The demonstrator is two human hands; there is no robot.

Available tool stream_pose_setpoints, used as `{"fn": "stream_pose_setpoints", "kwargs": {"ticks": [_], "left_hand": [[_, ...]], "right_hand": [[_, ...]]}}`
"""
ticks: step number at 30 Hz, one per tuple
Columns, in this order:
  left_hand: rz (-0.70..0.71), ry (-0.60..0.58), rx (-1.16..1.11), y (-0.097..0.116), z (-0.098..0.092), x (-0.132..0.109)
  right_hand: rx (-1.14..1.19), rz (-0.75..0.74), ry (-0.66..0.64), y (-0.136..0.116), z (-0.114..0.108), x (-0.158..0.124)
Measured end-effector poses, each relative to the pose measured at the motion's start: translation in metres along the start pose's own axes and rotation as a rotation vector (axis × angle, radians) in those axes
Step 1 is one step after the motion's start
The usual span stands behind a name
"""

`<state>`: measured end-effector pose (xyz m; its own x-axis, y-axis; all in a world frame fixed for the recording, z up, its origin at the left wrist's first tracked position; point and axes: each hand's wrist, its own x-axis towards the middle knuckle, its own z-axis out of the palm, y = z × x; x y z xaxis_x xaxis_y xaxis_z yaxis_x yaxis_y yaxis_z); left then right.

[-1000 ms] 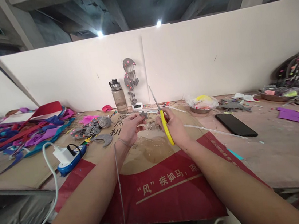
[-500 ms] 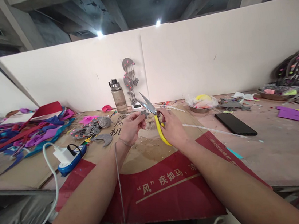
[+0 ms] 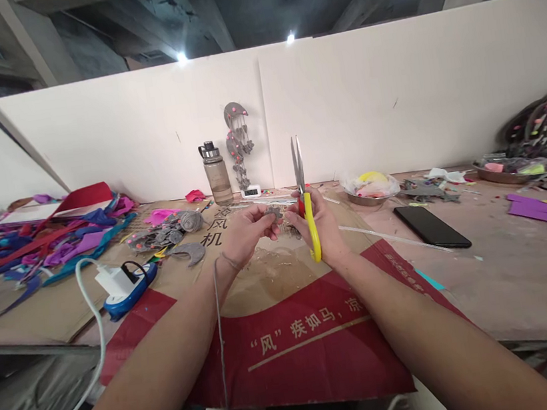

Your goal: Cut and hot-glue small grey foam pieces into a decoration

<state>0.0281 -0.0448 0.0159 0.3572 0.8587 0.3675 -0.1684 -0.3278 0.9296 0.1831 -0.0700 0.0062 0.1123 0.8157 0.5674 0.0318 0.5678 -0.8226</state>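
Observation:
My left hand (image 3: pixel 247 235) pinches a small grey felt piece (image 3: pixel 273 214) between thumb and fingers. A strand of grey yarn (image 3: pixel 220 326) loops round my left wrist and hangs past the cardboard's front edge. Held in my right hand (image 3: pixel 326 228) is a pair of scissors (image 3: pixel 312 227) with yellow handles, its blades pointing up and nearly together. A small grey bit shows by my right fingertips, too small to make out. Both hands are above a flattened cardboard sheet (image 3: pixel 285 291) with a red printed border.
Behind my hands stand a water bottle (image 3: pixel 217 177) and a small digital timer (image 3: pixel 251 192). Left lie a grey yarn ball (image 3: pixel 191 220), grey felt crescent (image 3: pixel 189 253), felt strips (image 3: pixel 90 246) and power strip (image 3: pixel 131 292). Right are a phone (image 3: pixel 432 227) and bowl (image 3: pixel 371 199).
The scissors have swung from leaning left over the felt piece to upright, and their blades have come closer together. My right hand has shifted slightly right; my left still pinches the felt.

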Motion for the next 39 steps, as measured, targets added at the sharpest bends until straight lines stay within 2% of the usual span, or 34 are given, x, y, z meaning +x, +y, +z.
{"fn": "stream_pose_setpoints", "kwargs": {"ticks": [5, 13, 16, 19, 24, 29, 39], "left_hand": [[-0.011, -0.069, -0.051, -0.004, -0.001, 0.002], [-0.066, -0.02, -0.237, 0.001, -0.001, 0.002], [-0.058, 0.038, -0.309, 0.004, -0.004, 0.004], [-0.033, 0.093, -0.387, 0.007, -0.01, 0.006], [-0.001, 0.095, -0.475, 0.009, -0.018, 0.008], [0.008, 0.102, -0.47, 0.008, -0.018, 0.009], [0.013, 0.082, -0.441, 0.009, -0.015, 0.007]], "right_hand": [[0.045, 0.029, -0.036, -0.002, 0.001, -0.001], [0.013, 0.027, -0.053, -0.004, 0.001, -0.004], [-0.149, -0.03, -0.056, -0.003, 0.0, -0.004], [-0.411, -0.047, -0.127, -0.005, 0.001, -0.007], [-0.701, -0.124, -0.233, -0.006, 0.004, -0.011], [-0.783, -0.209, -0.27, -0.005, 0.002, -0.013], [-0.83, -0.177, -0.286, -0.012, 0.003, -0.014]]}}
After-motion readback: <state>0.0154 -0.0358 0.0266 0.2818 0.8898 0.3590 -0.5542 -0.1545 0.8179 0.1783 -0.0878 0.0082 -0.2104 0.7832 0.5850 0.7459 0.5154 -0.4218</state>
